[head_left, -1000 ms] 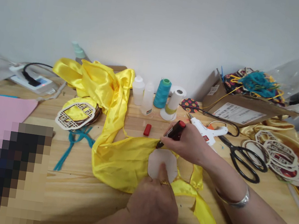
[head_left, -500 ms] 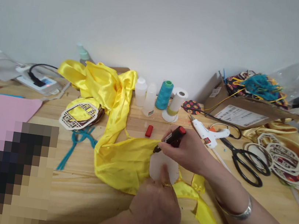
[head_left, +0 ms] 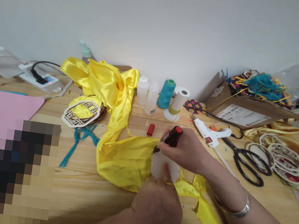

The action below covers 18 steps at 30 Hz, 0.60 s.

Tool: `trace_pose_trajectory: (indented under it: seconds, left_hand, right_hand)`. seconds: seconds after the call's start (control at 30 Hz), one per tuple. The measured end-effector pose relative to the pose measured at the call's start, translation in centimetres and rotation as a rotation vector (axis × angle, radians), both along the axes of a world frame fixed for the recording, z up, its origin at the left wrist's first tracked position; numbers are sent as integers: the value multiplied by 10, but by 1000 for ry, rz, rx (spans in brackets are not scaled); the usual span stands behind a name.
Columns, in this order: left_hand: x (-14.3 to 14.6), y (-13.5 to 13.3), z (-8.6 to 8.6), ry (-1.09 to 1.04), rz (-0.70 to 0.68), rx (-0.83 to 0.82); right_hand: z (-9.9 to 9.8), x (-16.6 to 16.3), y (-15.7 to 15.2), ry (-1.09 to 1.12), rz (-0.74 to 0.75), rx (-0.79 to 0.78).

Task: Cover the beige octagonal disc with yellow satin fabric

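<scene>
A white rounded template lies flat on yellow satin fabric. My left hand presses down on it with the index finger stretched out; the other fingers are mostly hidden beneath the hand. In my right hand is a black marker pen with a red end, held tilted. Its tip meets the fabric at the upper left edge of the template. The pen's red cap lies on the wooden table just beyond the fabric.
Behind stand two plastic bottles, a teal thread cone and a white spool. On the right are a glue gun, black scissors, wooden cutouts and a cardboard box. Cutouts and pink sheet lie left.
The marker tip has moved very slightly along the upper left edge of the template, and the pen is tilted a little differently. The whole view has shifted slightly. My left hand keeps pressing.
</scene>
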<state>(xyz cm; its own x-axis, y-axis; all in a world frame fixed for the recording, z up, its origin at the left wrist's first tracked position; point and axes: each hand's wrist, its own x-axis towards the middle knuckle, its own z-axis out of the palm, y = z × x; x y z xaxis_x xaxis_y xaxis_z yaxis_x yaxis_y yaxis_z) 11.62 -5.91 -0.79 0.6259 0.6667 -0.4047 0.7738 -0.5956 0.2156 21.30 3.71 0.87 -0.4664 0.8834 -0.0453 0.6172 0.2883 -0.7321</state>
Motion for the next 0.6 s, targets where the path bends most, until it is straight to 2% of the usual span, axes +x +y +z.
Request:
trace_pose_trajectory:
  seconds: [0.23,0.43,0.6]
  left_hand:
    - [-1,2,3,-3,-1,-58]
    - [0,4,5,15,-30,-98]
    - [0,4,3,1,-5,-94]
  right_hand:
    - [1,-3,-3,3,34,7]
    - [5,-4,-4,4,4,7]
    - [4,-4,-7,22,34,-56]
